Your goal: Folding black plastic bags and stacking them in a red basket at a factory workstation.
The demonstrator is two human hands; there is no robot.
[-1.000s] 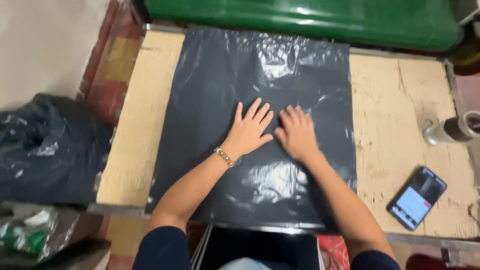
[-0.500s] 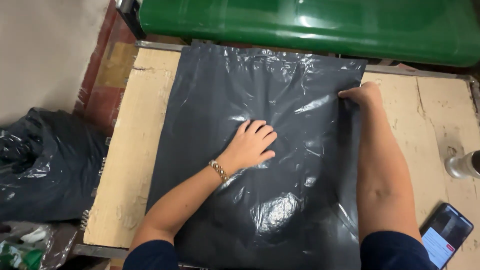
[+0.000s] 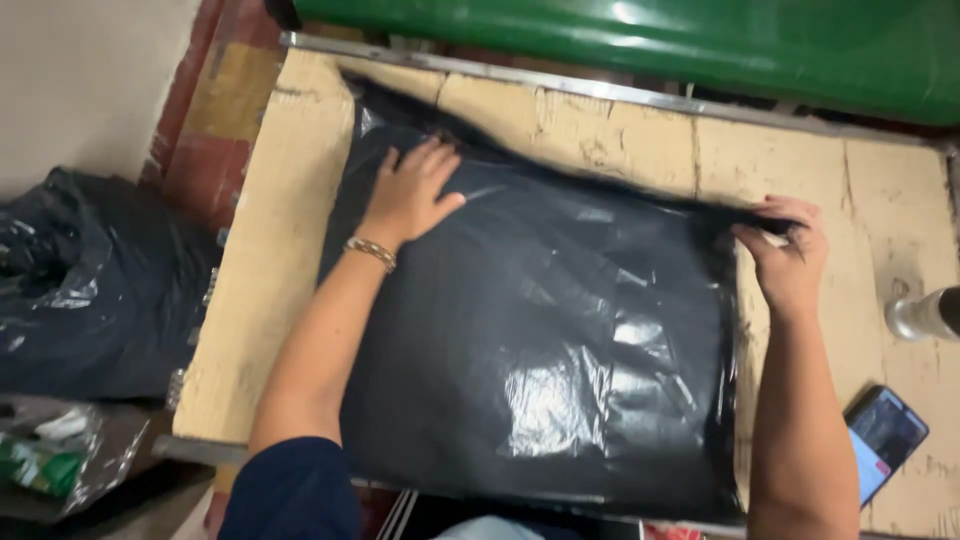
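On the pale wooden table (image 3: 300, 220) I see a glossy black plastic bag (image 3: 540, 340) spread flat across the middle, its far edge folded over toward me. My left hand (image 3: 410, 190) lies open, palm down with fingers spread, pressing the bag's far left part, while my right hand (image 3: 785, 250) is closed in a pinch on the bag's far right corner. Beyond the right hand a metal cylinder (image 3: 920, 315) lies near the table's right edge with a phone (image 3: 885, 440) nearer me, a green bin (image 3: 700, 45) runs along the far side, and a heap of dark plastic (image 3: 90, 290) sits off to the left.
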